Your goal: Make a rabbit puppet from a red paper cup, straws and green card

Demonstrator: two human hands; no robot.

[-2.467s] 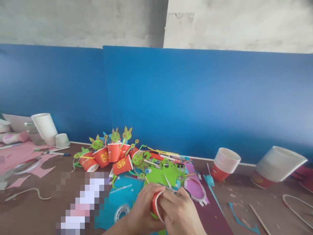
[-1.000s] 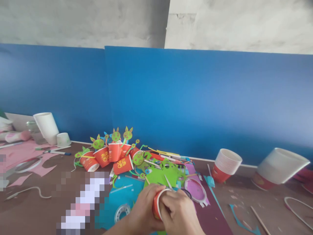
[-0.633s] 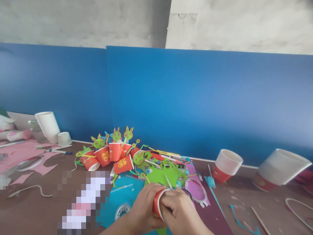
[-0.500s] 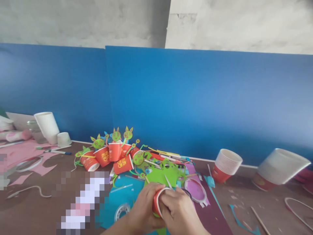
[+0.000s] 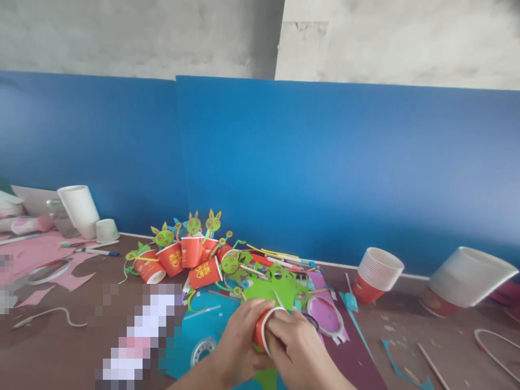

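My left hand (image 5: pixel 238 346) and my right hand (image 5: pixel 298 349) are together at the bottom centre, both closed around a red paper cup (image 5: pixel 260 331) with a white rim. The cup lies on its side between my palms, its mouth toward my right hand. A strip of green paper (image 5: pixel 268 377) hangs below the cup. Just beyond my fingers lie a green cut-out sheet (image 5: pixel 268 290) and a thin stick (image 5: pixel 279 300).
Behind stand finished red cups with green animal heads (image 5: pixel 184 252). A stack of red cups (image 5: pixel 376 273) and a larger stack (image 5: pixel 463 279) lie tipped at the right. White cups (image 5: pixel 81 211), pens, pink paper, a tape roll (image 5: pixel 202 349) and blue paper surround me. Blue boards (image 5: pixel 325 168) wall the back.
My hands have lifted the cup slightly and shifted their grip on it; the view has drifted a little. Nothing else on the table has moved.
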